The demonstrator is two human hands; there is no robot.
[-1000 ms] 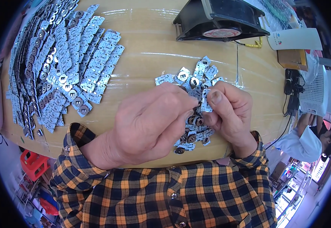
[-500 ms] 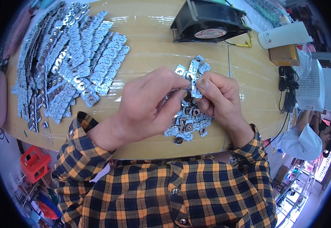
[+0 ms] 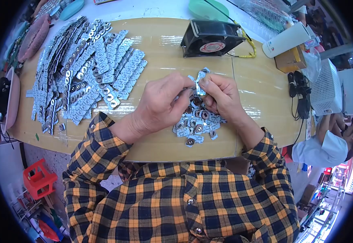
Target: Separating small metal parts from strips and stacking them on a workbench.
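One pink tray (image 3: 13,97) sat far left of the left hand (image 3: 160,99), at the edge of the bench (image 3: 160,146), with a red stool (image 3: 40,180) lower down on that same side. Nearer the left hand, on its left and away from the body, lay a broad heap of pale blue board strips (image 3: 83,73), some bearing round dark or silvery parts. The left hand had its thumb and fingers drawn together beside a small board (image 3: 200,86); whether they gripped it could not be told. That board stood between the two hands, pinched by the thumb and bent fingers of the right hand (image 3: 222,95). Beneath and nearer the body than both hands spread a pile of loose board pieces (image 3: 203,123). Beyond the hands stood a black fan (image 3: 209,38). Right of the right hand and farther off were a white cup (image 3: 288,39), a cardboard box (image 3: 292,60), black cables (image 3: 302,93), a co-worker's white sleeve (image 3: 333,141) and a perforated white basket (image 3: 326,87).
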